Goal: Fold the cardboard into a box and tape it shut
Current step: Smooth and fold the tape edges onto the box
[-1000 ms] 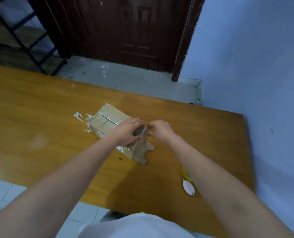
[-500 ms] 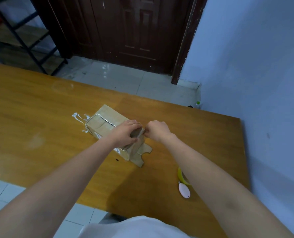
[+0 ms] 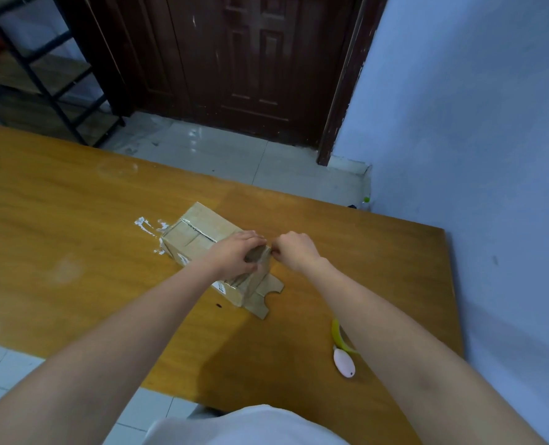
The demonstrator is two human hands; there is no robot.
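Note:
A small brown cardboard box [image 3: 199, 236] lies on its side on the wooden table [image 3: 74, 226], its far end closed with a seam along the top. My left hand [image 3: 234, 253] presses on the near top of the box, fingers curled over a flap. My right hand [image 3: 294, 250] pinches the flap edge at the box's near right corner. A notched flap [image 3: 265, 292] lies flat on the table at the open end. No tape roll is visible.
White scraps [image 3: 148, 226] stick to the table left of the box. A yellow and pink tool [image 3: 342, 353] lies near my right forearm. The table's right edge meets a blue wall [image 3: 491, 155]. A dark door [image 3: 234, 59] and shelving [image 3: 42, 75] stand beyond.
Both hands stay at the box's near end with only slight finger shifts. The view has tilted a little, so the box and tool sit slightly lower left.

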